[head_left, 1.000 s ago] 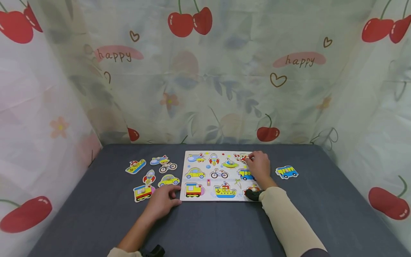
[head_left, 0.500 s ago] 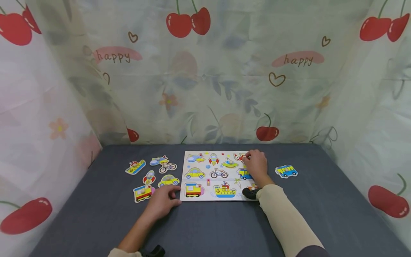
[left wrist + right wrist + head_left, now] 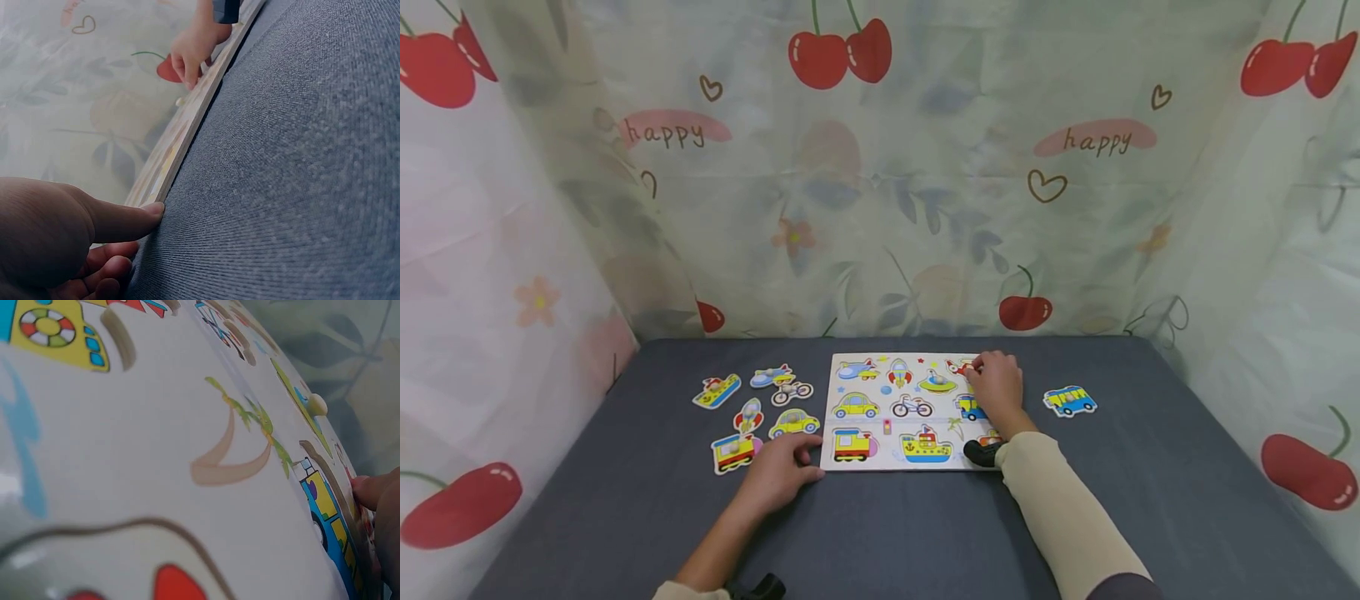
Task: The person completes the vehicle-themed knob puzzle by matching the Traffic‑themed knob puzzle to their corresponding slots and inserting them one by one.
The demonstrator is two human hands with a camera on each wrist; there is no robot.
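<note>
A white wooden peg puzzle board (image 3: 887,454) printed with vehicles lies mid-table. My left hand (image 3: 778,471) holds its near left corner, the thumb (image 3: 134,219) against the front edge in the left wrist view and the other fingers curled lower. My right hand (image 3: 997,387) is over the board's far right corner, with its fingers bent down to a red puzzle piece (image 3: 957,367), which they partly hide. In the right wrist view a fingertip (image 3: 369,489) touches red at that spot. Next to it a flying saucer piece (image 3: 289,394) with a round knob sits on the board.
Left of the board lie loose puzzle pieces: a ship (image 3: 717,390), a plane (image 3: 767,375), a bicycle (image 3: 792,392), a rocket (image 3: 748,415), a car (image 3: 793,422) and a train (image 3: 735,452). A bus piece (image 3: 1070,402) lies to the right. Patterned curtains (image 3: 880,208) stand behind the table.
My right hand has shifted slightly left over the far right corner, then nearly stopped, staying at the red puzzle piece. My left hand and the loose pieces have stayed put.
</note>
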